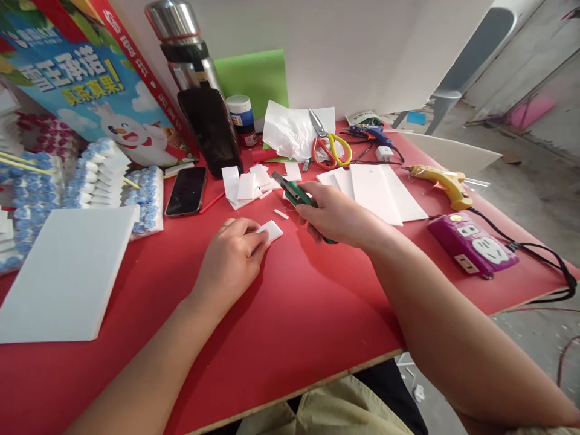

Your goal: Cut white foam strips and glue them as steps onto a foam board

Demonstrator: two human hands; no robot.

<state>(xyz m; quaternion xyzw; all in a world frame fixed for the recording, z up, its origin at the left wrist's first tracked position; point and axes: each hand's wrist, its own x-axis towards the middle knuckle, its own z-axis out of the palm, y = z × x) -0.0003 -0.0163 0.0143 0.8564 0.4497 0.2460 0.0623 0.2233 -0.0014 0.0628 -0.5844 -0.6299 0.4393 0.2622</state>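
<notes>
A white foam sheet (67,272) was recorded at the far left of the red desk (290,326), with a phone (186,190) at two o'clock from it. The left hand (233,257) was found curled, its fingertips pinning a small white piece (272,231) flat to the desk. The right hand (338,214) was closed round a green utility knife (292,193), whose tip was pointed toward ten o'clock, just beside the pinned piece.

Risk assessed: the pinning fingertips were judged close to the blade, and a slip on so small a piece could carry the edge across them. Further right, a glue gun (441,181) and power strip (471,244) were noted. Their black cord could be snagged by the right forearm.
</notes>
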